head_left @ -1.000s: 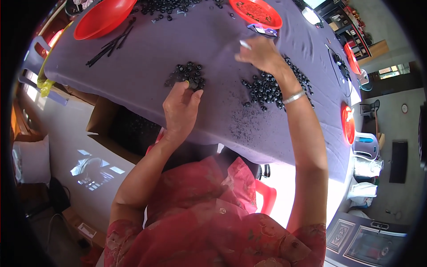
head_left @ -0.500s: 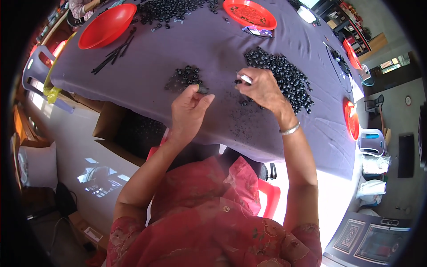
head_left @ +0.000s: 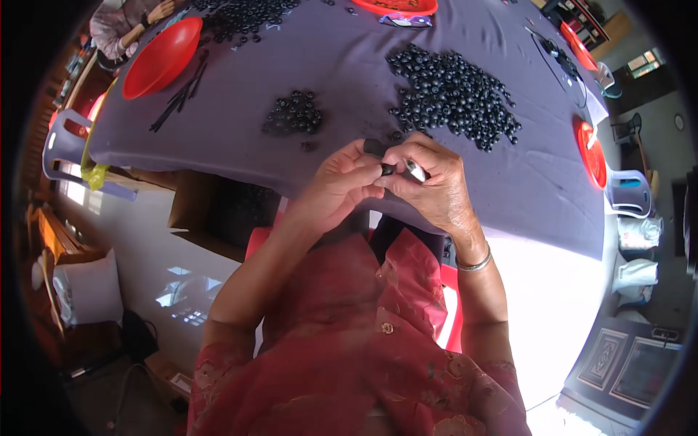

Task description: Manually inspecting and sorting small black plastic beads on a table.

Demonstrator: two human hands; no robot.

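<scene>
On the near side of the large bead pile [head_left: 459, 96], the left hand [head_left: 340, 178] pinches a small black piece [head_left: 388, 169] in narrowed fingers, its shape mostly covered. Against it, the right hand [head_left: 430, 182] grips a white tool [head_left: 416, 171], its tip hard to make out. The large bead pile looks black, rounded, glossy. Left of it sits a smaller bead pile [head_left: 294, 115]; beyond it, a red tray [head_left: 396, 9] is cut off.
</scene>
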